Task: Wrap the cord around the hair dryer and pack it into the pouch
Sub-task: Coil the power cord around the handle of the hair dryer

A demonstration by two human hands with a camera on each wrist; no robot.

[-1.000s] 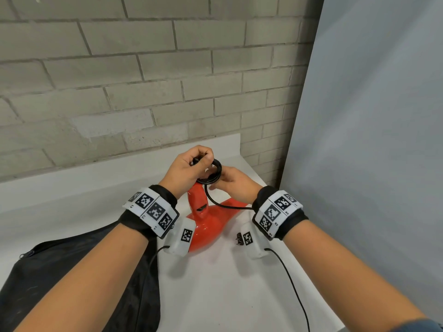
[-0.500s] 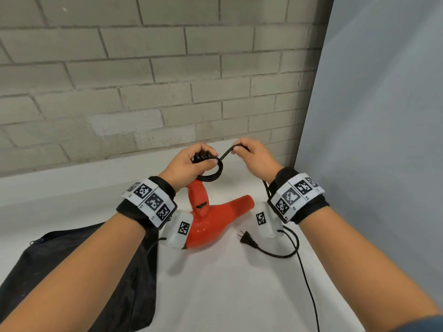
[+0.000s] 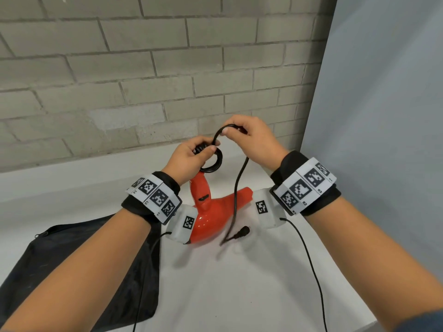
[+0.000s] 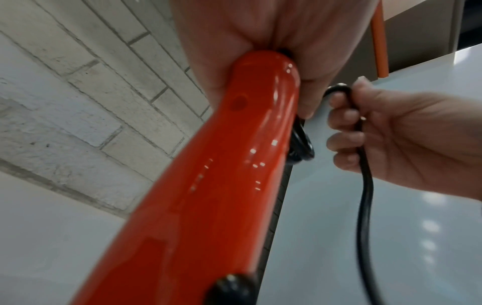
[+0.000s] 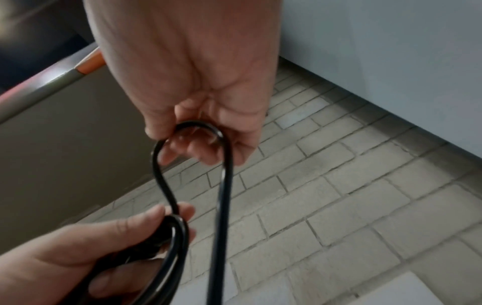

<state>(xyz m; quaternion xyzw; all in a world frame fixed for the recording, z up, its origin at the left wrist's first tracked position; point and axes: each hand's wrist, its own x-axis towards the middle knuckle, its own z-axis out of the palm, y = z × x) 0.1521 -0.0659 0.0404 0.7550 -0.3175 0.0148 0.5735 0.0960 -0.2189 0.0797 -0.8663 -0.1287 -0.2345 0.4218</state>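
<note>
A red hair dryer (image 3: pixel 211 212) stands on the white table (image 3: pixel 227 283), handle up, nozzle pointing right. My left hand (image 3: pixel 191 156) grips the handle's top end (image 4: pixel 260 68) together with the coiled loops of black cord (image 3: pixel 214 164). My right hand (image 3: pixel 249 137), a little higher and to the right, pinches the loose cord (image 5: pixel 198 128) in a bend. From there the cord hangs down (image 3: pixel 236 195) across the dryer to the plug (image 3: pixel 242 231), which lies near the table. The black pouch (image 3: pixel 84 259) lies at the lower left, partly under my left forearm.
A grey brick wall (image 3: pixel 143 80) rises behind the table. A pale blue panel (image 3: pixel 383 116) stands close on the right. Thin black sensor wires (image 3: pixel 311 271) trail from the wrist units over the table's front.
My right hand has risen from beside the handle, lifting a bend of cord above the coil. The plug end has been drawn in toward the dryer.
</note>
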